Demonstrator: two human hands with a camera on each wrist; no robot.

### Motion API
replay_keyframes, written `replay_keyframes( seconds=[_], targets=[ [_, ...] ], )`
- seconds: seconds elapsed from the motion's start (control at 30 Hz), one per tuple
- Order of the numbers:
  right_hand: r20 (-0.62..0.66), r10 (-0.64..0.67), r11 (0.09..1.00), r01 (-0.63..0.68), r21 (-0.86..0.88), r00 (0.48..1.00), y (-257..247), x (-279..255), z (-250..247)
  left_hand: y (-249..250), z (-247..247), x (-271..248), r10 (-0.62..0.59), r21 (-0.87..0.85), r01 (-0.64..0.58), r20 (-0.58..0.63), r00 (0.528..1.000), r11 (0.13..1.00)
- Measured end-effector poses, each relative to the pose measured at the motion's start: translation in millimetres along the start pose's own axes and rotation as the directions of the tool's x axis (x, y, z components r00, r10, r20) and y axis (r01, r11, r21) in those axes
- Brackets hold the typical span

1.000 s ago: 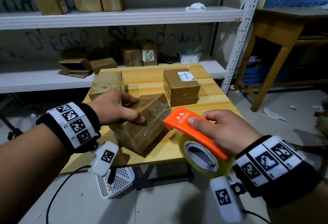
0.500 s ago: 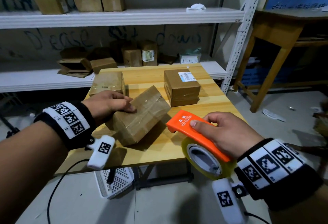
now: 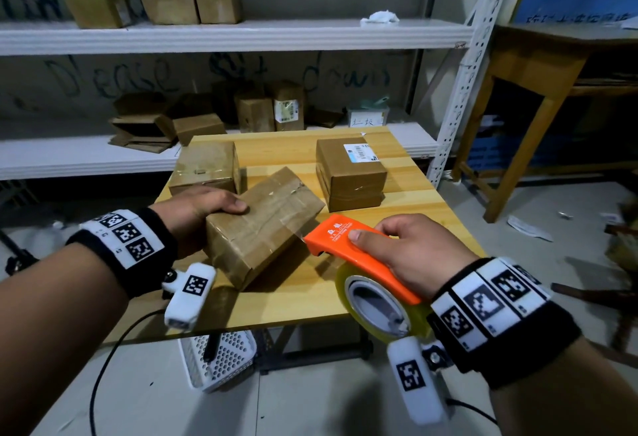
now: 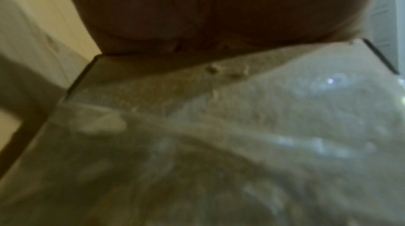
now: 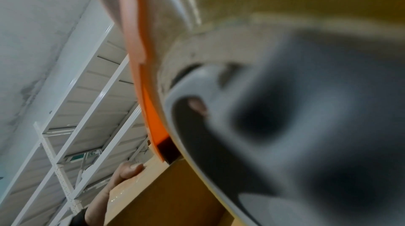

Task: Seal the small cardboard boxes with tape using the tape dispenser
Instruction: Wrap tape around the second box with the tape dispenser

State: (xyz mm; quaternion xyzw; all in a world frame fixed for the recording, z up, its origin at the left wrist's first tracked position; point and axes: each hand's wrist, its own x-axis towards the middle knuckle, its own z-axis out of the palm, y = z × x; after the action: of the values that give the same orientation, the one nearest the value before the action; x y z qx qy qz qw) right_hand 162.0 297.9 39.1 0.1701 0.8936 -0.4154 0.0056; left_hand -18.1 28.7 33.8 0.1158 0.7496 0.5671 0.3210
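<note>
1. Right now the left hand (image 3: 196,209) sits on the near-left end of a box (image 3: 266,225), thumb curled over its top edge, fingers hidden down the far side, so it is gripping that end.
2. Close up from the left wrist, the palm (image 4: 219,4) presses against the box's wrinkled, taped cardboard face (image 4: 241,125); the picture is blurred.
3. Over to the right hand (image 3: 414,256): it is wrapped around the orange tape dispenser (image 3: 348,245), forefinger laid along the top of the handle, thumb side hidden.
4. A roll of yellowish clear tape (image 3: 383,308) sits in the dispenser below the hand, and its orange nose is just beside the box's near-right edge; whether it touches, I cannot tell.
5. That box lies skewed across the front of the wooden table (image 3: 431,200), already carrying strips of shiny tape.
6. Behind it, two more boxes stand on the table: a plain one (image 3: 207,166) at back left, one with a white label (image 3: 348,173) at back right.
7. Beyond the table, a white metal shelf (image 3: 241,35) holds more cardboard boxes on both levels.
8. Under the table's front edge a white perforated basket (image 3: 221,359) rests on the floor.
</note>
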Motion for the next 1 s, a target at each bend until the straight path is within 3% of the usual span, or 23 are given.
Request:
replay_keyframes(
  seconds=[0.3,0.4,0.57,0.63,0.7,0.77,0.87,1.0],
  targets=[
    [-0.001,0.011,1.0,-0.011,0.003,1.0,-6.1,9.7,6.7,-15.3,-2.3,2.7,-0.035,-0.177,0.04,0.034,0.999,0.983],
    [-0.002,0.005,1.0,-0.005,-0.001,1.0,-5.7,9.9,6.3,-8.4,0.9,-1.1,-0.044,-0.097,0.044,0.009,0.999,0.994],
    [0.001,0.013,1.0,-0.013,-0.017,1.0,-6.5,8.8,7.5,5.7,7.0,-7.1,0.104,0.113,-0.089,-0.143,0.984,0.99],
    [-0.003,0.013,1.0,-0.013,-0.019,1.0,-6.7,8.7,7.7,13.5,12.9,-15.0,0.275,0.403,-0.193,-0.155,0.949,0.895],
    [-0.003,0.01,1.0,-0.01,-0.022,1.0,-6.8,8.8,7.4,16.3,21.2,-20.1,0.416,0.715,-0.275,-0.025,0.909,0.643],
    [0.001,0.01,1.0,-0.01,-0.027,1.0,-7.6,8.2,7.1,13.9,32.5,-23.1,0.428,0.83,-0.312,0.099,0.898,0.462],
    [-0.001,0.014,1.0,-0.014,-0.021,1.0,-8.0,6.0,6.8,4.5,40.5,-28.3,0.393,0.842,-0.288,0.099,0.914,0.456],
    [0.002,0.021,1.0,-0.021,-0.001,1.0,-7.5,5.0,5.9,-10.0,44.7,-31.6,0.405,0.92,-0.241,0.102,0.909,0.309]
  ],
)
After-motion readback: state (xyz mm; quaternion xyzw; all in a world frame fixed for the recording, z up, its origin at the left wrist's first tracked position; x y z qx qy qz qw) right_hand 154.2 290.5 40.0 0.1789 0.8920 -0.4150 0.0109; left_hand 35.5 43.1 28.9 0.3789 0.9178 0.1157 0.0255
